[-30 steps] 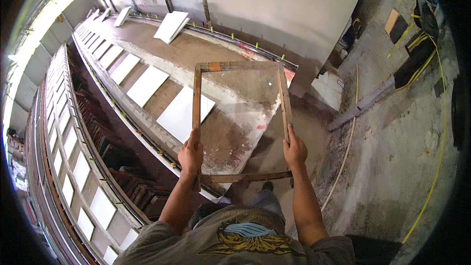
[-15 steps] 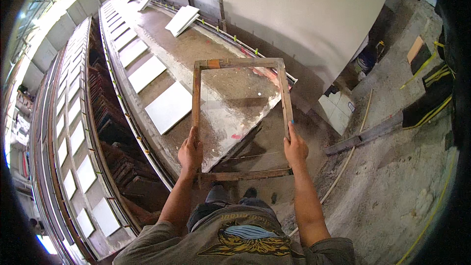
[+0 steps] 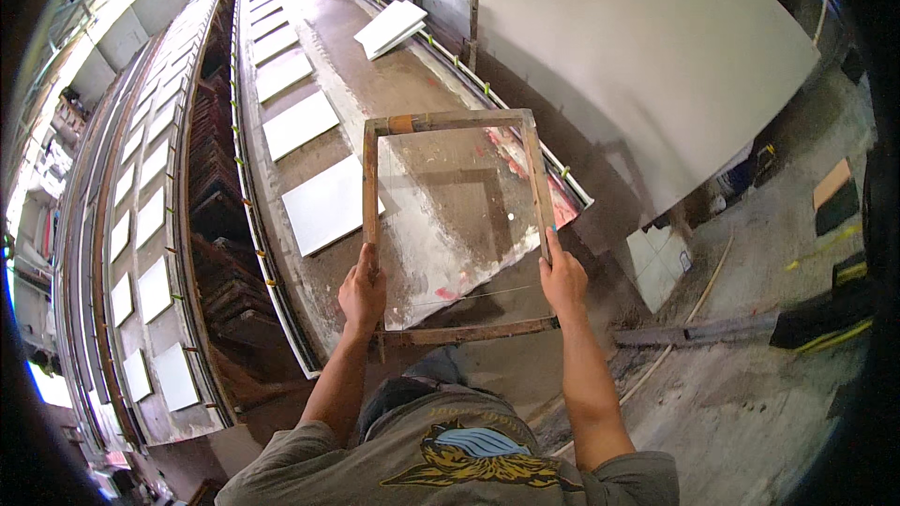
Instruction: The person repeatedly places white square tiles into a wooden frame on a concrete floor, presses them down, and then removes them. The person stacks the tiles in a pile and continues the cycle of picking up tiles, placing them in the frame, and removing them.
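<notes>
A worn rectangular wooden frame (image 3: 457, 122) is held out in front of me, and the table shows through its middle. My left hand (image 3: 363, 293) is wrapped round its left side bar near the lower corner. On the opposite bar, my right hand (image 3: 563, 281) has its fingers closed, with the thumb side lying up along the wood. Brown tape covers part of the top bar. Beneath and beyond the frame is the end of a long, stained table (image 3: 422, 272). The nearest white rectangular piece (image 3: 323, 206) on it lies just left of the frame, partly behind its left bar.
More white pieces (image 3: 300, 124) run in a row along the table, with a loose stack (image 3: 392, 30) near its far rail. A second long table (image 3: 192, 319) stands to the left, past a dark rack (image 3: 234, 281). A large pale panel (image 3: 637, 56) rises at right.
My view has turned, and the tables have shifted within it. The frame now covers more of the table's end. Both hands keep the same hold on its side bars.
</notes>
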A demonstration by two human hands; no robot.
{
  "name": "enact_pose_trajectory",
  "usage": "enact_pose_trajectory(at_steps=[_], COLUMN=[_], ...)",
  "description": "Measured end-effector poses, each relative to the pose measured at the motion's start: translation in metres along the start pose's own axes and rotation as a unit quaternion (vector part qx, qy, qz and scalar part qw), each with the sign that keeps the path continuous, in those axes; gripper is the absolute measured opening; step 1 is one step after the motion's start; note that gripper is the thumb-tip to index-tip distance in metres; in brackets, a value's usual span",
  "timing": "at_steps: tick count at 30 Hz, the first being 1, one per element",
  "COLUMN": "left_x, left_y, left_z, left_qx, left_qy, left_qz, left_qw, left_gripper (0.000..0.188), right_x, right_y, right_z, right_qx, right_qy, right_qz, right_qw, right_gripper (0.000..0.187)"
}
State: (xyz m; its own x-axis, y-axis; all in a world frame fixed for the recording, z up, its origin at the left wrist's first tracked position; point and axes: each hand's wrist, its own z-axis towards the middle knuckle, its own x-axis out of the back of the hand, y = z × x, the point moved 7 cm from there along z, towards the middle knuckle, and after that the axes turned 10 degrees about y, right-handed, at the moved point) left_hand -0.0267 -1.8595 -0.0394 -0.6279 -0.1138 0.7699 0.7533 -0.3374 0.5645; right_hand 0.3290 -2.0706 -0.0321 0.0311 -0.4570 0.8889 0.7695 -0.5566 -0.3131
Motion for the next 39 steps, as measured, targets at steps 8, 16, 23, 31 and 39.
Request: enact_pose_trajectory(at_steps=[8,16,23,31,39], left_x=[-0.031,-0.066,-0.093,-0.099,-0.115], left_y=[0.030,0.078,0.146,0.182,0.180], left_z=[0.025,0.024,-0.014,-0.040,-0.027], left_qx=[0.034,0.071,0.179,0.244,0.279], left_qy=[0.013,0.077,0.132,0.209,0.247], left_qz=[0.005,0.024,0.071,0.089,0.099], left_qw=[0.999,0.994,0.972,0.943,0.923], left_gripper=[0.063,0.063,0.062,0.065,0.066], right_x=[-0.016,-0.034,-0.050,-0.074,-0.104], right_y=[0.018,0.049,0.081,0.062,0.027], right_z=[0.091,0.176,0.253,0.307,0.348], right_qx=[0.043,0.086,0.200,0.303,0.347], right_qy=[-0.031,-0.097,-0.118,-0.149,-0.176], right_qz=[0.014,0.046,0.056,0.091,0.086], right_qw=[0.999,0.990,0.971,0.937,0.917], right_gripper=[0.076,0.074,0.073,0.072,0.072])
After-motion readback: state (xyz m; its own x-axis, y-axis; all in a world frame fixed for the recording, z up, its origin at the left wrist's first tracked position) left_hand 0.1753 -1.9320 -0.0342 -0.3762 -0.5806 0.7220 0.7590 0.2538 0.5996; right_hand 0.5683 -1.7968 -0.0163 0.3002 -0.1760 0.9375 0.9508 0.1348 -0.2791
